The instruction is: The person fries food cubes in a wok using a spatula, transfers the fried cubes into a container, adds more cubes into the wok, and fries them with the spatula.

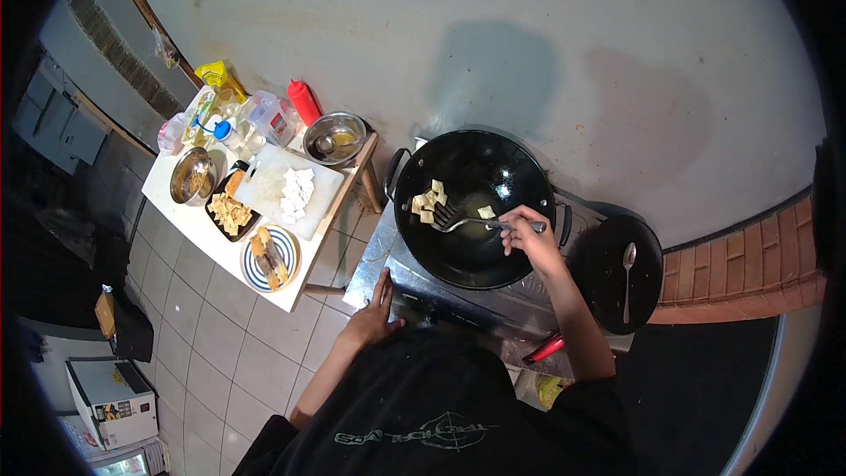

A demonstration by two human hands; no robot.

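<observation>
My right hand (526, 238) is closed on the handle of a slotted metal spatula (467, 223) over the black wok (476, 264). The spatula's head touches pale square pieces (429, 201) on the wok's left side, and one more piece (486, 211) lies near the middle. A little liquid shows in the bottom. My left hand (374, 317) rests at the front left edge of the metal stove (379, 256), fingers stretched out, holding nothing.
Left, a table (189, 229) bears a cutting board (264, 198) with white pieces, a striped plate (249, 271), metal bowls (335, 123) and a red bottle (304, 102). Right of the wok, a spoon (628, 278) lies on a black pan (608, 256) with a red handle (546, 348) nearby.
</observation>
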